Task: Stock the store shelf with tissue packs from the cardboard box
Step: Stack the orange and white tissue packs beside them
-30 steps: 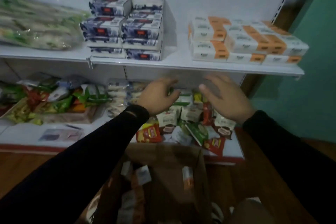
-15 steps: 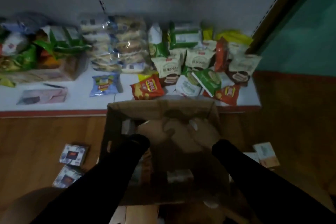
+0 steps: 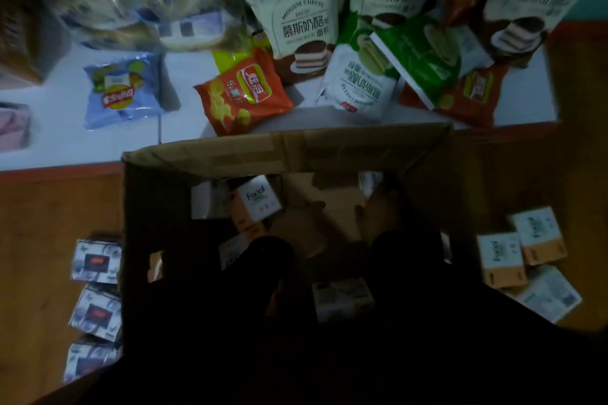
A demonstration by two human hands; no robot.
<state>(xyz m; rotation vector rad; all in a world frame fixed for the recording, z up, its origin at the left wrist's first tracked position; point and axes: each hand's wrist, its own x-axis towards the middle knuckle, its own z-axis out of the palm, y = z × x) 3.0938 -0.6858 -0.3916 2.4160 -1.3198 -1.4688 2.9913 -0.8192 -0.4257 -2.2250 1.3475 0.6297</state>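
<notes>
Snack bags (image 3: 243, 92) beyond cardboard box (image 3: 296, 148)

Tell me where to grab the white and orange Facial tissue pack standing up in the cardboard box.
Take the Facial tissue pack from above, fingers and thumb across its two narrow sides near the white top. It stands tilted in the cardboard box, top end clear, with neighbouring packs crowding its lower orange part, so the upper half is probably the freest hold.

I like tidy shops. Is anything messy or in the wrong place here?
Yes. Tissue packs lie on the floor on both sides of the box: dark ones to its left, orange-and-white ones to its right. On the shelf, a white snack bag lies flat and upside down.
</notes>
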